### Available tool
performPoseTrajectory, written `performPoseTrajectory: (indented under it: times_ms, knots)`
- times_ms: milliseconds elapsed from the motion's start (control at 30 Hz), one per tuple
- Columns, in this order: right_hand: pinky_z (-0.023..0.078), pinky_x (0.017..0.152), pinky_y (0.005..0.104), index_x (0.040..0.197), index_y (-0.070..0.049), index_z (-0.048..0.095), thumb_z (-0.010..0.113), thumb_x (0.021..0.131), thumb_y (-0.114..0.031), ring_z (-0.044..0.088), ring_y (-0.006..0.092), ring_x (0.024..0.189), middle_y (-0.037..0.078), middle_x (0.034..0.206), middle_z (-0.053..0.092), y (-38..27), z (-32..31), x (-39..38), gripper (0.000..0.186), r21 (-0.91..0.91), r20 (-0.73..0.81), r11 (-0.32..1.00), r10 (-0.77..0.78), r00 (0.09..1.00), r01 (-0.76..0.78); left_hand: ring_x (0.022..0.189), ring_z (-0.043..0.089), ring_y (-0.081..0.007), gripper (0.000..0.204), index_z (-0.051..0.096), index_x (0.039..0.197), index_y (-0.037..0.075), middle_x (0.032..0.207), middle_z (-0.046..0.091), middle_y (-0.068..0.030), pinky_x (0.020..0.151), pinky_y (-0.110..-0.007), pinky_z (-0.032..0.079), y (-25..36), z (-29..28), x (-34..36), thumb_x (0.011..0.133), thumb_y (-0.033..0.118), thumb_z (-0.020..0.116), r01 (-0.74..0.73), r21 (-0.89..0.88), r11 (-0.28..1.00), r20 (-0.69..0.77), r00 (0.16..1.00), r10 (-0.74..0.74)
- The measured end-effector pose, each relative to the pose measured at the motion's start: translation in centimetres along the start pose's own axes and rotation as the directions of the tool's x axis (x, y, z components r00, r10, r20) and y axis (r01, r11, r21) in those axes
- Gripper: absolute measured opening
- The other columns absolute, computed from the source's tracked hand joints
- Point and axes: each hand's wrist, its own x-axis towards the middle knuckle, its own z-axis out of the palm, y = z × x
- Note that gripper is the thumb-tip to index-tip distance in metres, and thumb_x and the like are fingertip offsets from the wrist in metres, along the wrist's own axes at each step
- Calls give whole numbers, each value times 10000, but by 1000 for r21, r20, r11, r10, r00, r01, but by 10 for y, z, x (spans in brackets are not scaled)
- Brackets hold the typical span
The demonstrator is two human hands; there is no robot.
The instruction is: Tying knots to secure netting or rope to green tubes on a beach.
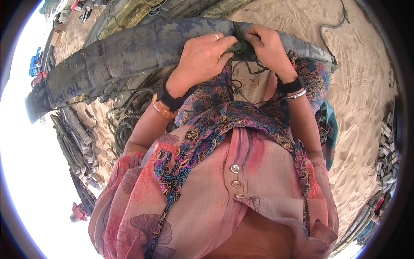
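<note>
A long, weathered grey-blue float [125, 49] lies across my lap, curving over the upper view. Dark green rope [237, 34] is wound around it near the middle, with loose strands hanging below. My left hand [205, 58] rests over the float with fingers curled onto the rope. My right hand [267, 49] is just to the right, fingertips pinched at the same wrapping. What exactly each set of fingertips holds is partly hidden.
Sand [358, 108] surrounds me. More grey floats [73, 134] and coiled rope [125, 129] lie at the left; others [129, 11] are stacked beyond. Grey blocks [386, 146] pile at the right edge. A small figure of another person [79, 211] appears at lower left.
</note>
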Motion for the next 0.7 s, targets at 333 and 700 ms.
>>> performPoseTrajectory:
  times_ms: [333,700]
  knots:
    - [446,594,395,891,16,569,567,857,-99,580,339,666,197,729,599,-4,-1,18,119,-26,6,989,-145,989,145,738,614,-268,313,636,1036,108,815,618,-70,621,-366,493,-3,-2,-1,728,133,687,11,-40,999,31,999,-10]
    - [467,698,285,1011,21,596,634,836,-138,592,155,761,105,827,633,3,-37,7,239,-66,185,998,-2,983,14,733,598,-289,325,628,1060,114,828,616,-87,625,-380,478,-2,-1,1,741,119,687,29,-85,996,59,998,-24]
